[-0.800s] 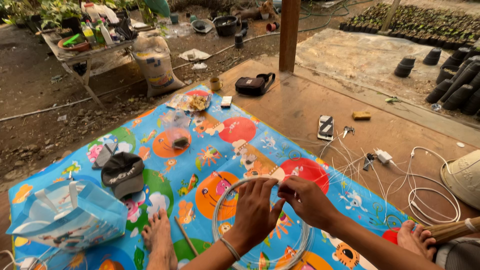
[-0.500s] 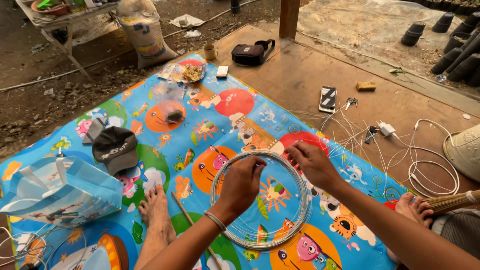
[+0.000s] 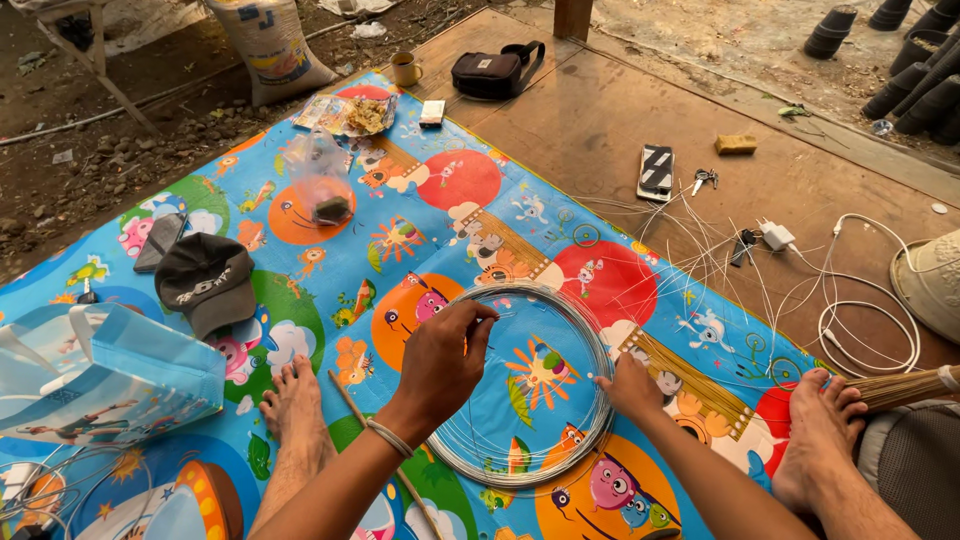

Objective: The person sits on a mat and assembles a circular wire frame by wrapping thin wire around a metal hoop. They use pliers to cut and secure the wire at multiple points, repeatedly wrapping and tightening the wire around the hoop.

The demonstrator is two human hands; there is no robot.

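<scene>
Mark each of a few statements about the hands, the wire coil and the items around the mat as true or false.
1. Both hands touch the wire coil. True: the left hand pinches its upper edge and the right hand presses its right side.
2. The coil lies on bare wood. False: it lies on the colourful mat.
3. A black cap lies on the mat. True.
4. The cup stands inside the coil. False: it stands far off, at the mat's far edge.
5. The left wrist is bare. False: it wears a bracelet.

Seeing sack (image 3: 272, 45) and table leg (image 3: 100, 70) being cut off at top edge; my left hand (image 3: 440, 365) is hiding part of wire ring (image 3: 590, 350).
</scene>
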